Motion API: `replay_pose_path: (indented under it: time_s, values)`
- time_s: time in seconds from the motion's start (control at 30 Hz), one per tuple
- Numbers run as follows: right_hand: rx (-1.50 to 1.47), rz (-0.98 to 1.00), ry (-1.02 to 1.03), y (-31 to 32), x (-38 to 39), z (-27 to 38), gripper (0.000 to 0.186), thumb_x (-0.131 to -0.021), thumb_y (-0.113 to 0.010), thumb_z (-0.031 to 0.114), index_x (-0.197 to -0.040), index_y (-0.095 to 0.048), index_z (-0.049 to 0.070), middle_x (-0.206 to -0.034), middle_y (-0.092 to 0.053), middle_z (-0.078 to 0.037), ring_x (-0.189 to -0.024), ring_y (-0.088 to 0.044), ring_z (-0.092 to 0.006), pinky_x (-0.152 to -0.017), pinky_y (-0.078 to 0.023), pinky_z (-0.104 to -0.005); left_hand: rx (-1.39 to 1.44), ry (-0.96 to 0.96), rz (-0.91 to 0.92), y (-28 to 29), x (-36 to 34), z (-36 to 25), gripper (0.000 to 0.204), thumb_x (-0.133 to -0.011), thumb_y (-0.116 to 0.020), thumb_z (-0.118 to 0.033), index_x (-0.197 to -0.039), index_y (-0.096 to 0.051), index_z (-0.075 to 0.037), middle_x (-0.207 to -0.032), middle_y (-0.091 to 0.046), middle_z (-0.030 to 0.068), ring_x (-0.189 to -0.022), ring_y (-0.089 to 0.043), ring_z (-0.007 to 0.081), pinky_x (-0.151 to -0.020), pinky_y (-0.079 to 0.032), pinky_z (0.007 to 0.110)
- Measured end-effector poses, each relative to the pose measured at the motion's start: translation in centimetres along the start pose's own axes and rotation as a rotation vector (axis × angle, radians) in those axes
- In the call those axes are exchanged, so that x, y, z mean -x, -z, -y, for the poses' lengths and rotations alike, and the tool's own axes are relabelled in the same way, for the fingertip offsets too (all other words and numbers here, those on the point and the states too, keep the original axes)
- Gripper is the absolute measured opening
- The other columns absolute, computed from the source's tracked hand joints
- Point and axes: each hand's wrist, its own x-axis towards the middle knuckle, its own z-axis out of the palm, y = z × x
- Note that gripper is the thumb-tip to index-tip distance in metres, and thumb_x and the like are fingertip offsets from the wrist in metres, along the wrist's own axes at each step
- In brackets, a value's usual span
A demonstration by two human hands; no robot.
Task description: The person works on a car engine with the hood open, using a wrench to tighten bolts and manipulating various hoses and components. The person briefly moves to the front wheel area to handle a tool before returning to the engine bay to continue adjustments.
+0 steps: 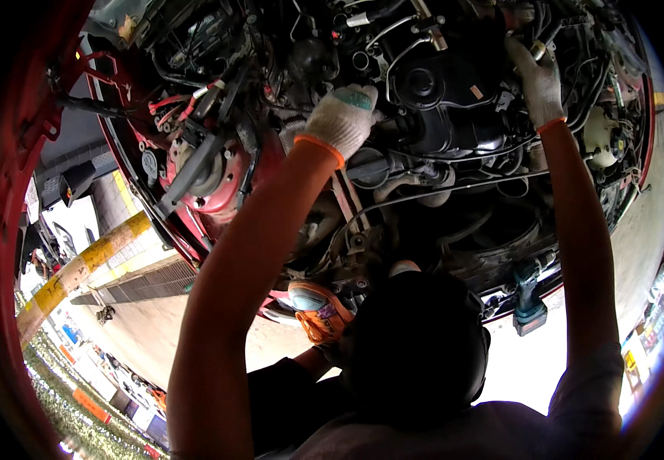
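Observation:
My left hand [342, 121], in a white knitted glove with an orange cuff, is closed in a fist over the left middle of the engine bay. What it grips, if anything, is hidden under the fingers. My right hand [536, 81] wears a matching glove and reaches into the far right of the bay. Its fingers curl down among dark hoses beside a small shiny metal fitting [538, 50]; what they hold cannot be made out. Between both hands lies the black engine cover [443, 86], with metal pipes [399, 55] running behind it.
A teal cordless power tool [530, 303] rests at the car's front edge. Left are a red strut tower [220, 184] and a yellow-white barrier bar [86, 268]. Below sits an orange shoe [320, 313] with a grey toe. A dark rounded shape [424, 345] blocks the lower middle.

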Motion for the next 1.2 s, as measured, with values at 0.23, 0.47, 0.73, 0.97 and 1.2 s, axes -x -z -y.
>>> replay_pose_path:
  time_s: [0.23, 0.47, 0.73, 0.97, 1.2]
  values:
    - [0.015, 0.027, -0.018, 0.0, 0.0, 0.5, 0.037, -0.094, -0.077, 0.034, -0.116, -0.072, 0.005, -0.099, -0.070, 0.001, -0.086, -0.061, -0.0089, -0.079, -0.049, -0.0253, -0.019, 0.045, 0.114, 0.4, -0.7, 0.2, 0.038, -0.099, -0.067, -0.035, -0.111, -0.063, 0.001, -0.101, -0.072, 0.0178, -0.094, -0.072, 0.0330, -0.079, -0.062, 0.043]
    - [-0.018, 0.029, -0.016, 0.2, 0.3, -0.4, 0.053, -0.091, -0.074, 0.049, -0.119, -0.073, 0.003, -0.100, -0.071, -0.004, -0.089, -0.063, -0.0139, -0.085, -0.051, -0.0326, 0.031, 0.038, 0.190, 0.7, -0.7, 0.5, 0.038, -0.099, -0.067, -0.037, -0.108, -0.059, 0.000, -0.098, -0.071, 0.0184, -0.094, -0.072, 0.0363, -0.080, -0.059, 0.044]
    - [-0.117, 0.049, 0.018, -0.1, 1.1, 0.5, 0.043, -0.093, -0.075, 0.040, -0.117, -0.074, 0.005, -0.104, -0.074, -0.002, -0.094, -0.064, -0.0095, -0.082, -0.050, -0.0290, -0.084, -0.053, 0.146, -0.5, -0.5, 0.9, 0.037, -0.098, -0.069, -0.037, -0.109, -0.060, -0.002, -0.097, -0.070, 0.0154, -0.094, -0.071, 0.0331, -0.081, -0.058, 0.041]
    - [-0.256, 0.029, 0.032, -0.9, 0.8, 1.4, 0.036, -0.096, -0.074, 0.033, -0.112, -0.073, 0.001, -0.097, -0.068, 0.003, -0.086, -0.058, -0.0080, -0.078, -0.046, -0.0261, 0.010, 0.077, 0.151, 1.0, -0.6, -0.1, 0.045, -0.098, -0.067, -0.045, -0.111, -0.061, -0.002, -0.102, -0.070, 0.0172, -0.099, -0.071, 0.0361, -0.085, -0.058, 0.045]
    - [-0.074, -0.029, -0.050, 0.2, -0.5, -1.2, 0.070, -0.087, -0.076, 0.057, -0.124, -0.067, -0.002, -0.107, -0.069, -0.004, -0.096, -0.060, -0.0147, -0.087, -0.048, -0.0306, -0.369, 0.138, -0.375, 7.7, 6.7, 5.9, 0.051, -0.102, -0.057, -0.050, -0.125, -0.064, -0.005, -0.119, -0.068, 0.0187, -0.107, -0.070, 0.0344, -0.091, -0.058, 0.045]
